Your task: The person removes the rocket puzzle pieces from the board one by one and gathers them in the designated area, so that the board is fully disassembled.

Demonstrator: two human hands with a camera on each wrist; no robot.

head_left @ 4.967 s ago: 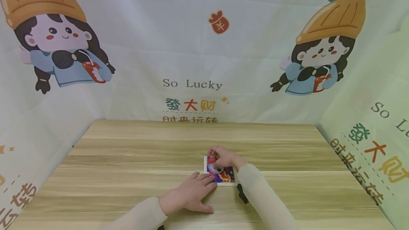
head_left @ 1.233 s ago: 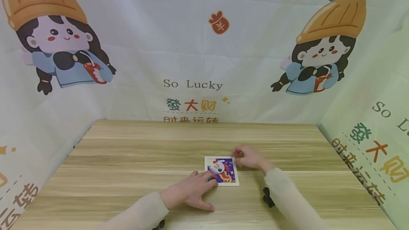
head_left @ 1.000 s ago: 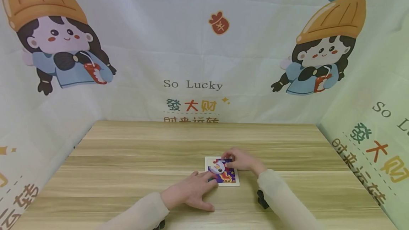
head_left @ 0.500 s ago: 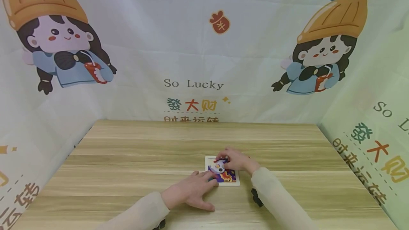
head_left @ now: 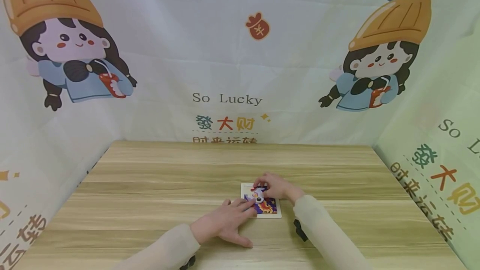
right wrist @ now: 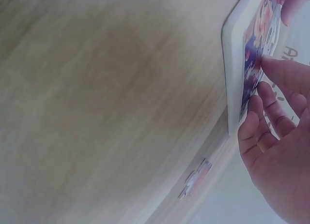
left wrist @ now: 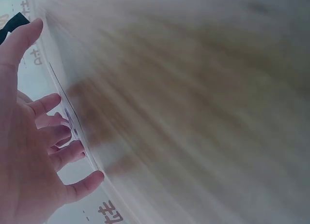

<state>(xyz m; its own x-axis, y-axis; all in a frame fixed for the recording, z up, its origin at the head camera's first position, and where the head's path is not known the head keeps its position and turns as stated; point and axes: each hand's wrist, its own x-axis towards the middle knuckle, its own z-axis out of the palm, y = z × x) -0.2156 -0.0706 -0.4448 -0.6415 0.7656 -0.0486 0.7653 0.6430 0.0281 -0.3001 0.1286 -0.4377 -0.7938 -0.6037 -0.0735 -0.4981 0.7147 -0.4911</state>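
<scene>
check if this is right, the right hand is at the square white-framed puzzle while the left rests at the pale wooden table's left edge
The left hand isn't there: the head view shows it reaching over the near left corner of the puzzle. The right hand is as stated.

Purple, white-rimmed picture board [head_left: 268, 216] flat on the table [head_left: 157, 186], small piece [right wrist: 196, 178] nearby.

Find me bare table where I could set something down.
The table is bare left of the left hand, right of the right sleeve, and along the back before the printed cloth. It's crowded near the right hand, where a loose piece lies, and at the puzzle board, where both hands are.
</scene>
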